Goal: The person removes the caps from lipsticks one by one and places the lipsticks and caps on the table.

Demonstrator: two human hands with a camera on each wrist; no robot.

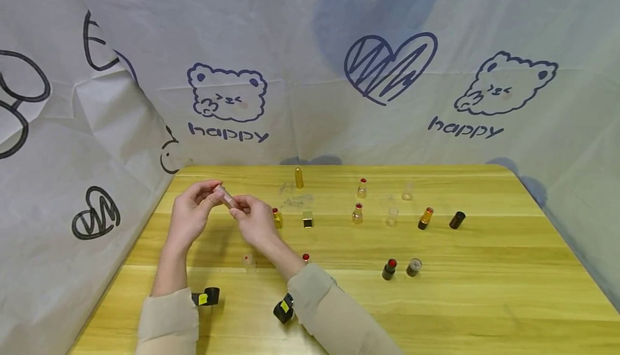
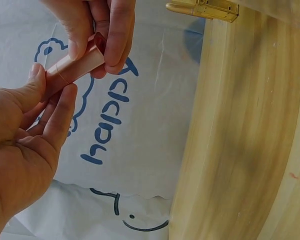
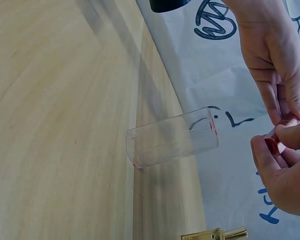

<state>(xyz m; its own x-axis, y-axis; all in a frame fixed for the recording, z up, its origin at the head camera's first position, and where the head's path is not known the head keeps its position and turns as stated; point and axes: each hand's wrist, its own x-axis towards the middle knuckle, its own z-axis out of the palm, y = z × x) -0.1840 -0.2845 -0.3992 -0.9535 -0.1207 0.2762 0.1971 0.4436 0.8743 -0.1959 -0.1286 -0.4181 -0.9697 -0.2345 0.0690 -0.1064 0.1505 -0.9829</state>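
Note:
Both hands hold a rose-gold lipstick tube above the left part of the table. In the left wrist view a thin seam runs round the tube, and its far end is dark reddish. My left hand pinches one end between thumb and fingers. The other end is in the fingers of my right hand, which partly cover it. Just beyond the right hand stands a gold lipstick with a red tip. A clear cap lies below the hands, also seen large as a clear cylinder in the right wrist view.
A gold bullet-shaped tube and a square gold cap stand near the hands. Further right are red lipsticks, clear caps, a black cap and a black-based lipstick. Another red lipstick is partly behind the right sleeve.

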